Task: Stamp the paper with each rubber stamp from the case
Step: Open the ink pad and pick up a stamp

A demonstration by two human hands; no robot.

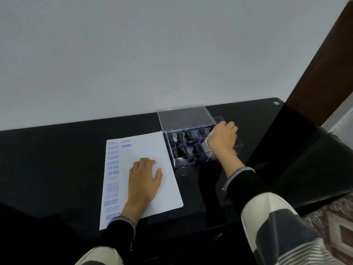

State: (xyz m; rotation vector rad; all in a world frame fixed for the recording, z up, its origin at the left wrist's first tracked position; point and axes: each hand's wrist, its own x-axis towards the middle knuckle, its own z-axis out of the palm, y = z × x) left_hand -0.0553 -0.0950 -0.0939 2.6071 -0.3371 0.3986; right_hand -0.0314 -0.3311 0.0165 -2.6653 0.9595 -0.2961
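Observation:
A white sheet of paper (152, 150) lies on the black table and bears a column of blue stamp prints down its left side, with two more near its top. My left hand (144, 180) rests flat on the paper, fingers straight. To the right stands a clear plastic case (188, 159) with its lid (183, 116) raised. Several black rubber stamps (183, 150) stand in its compartments. My right hand (222, 139) reaches into the right part of the case with curled fingers. Whatever the fingers hold is hidden behind the hand.
The glossy black table (57, 159) runs against a pale wall. A dark wooden frame (324, 64) rises at the right, and a patterned floor (336, 222) shows past the table's right edge.

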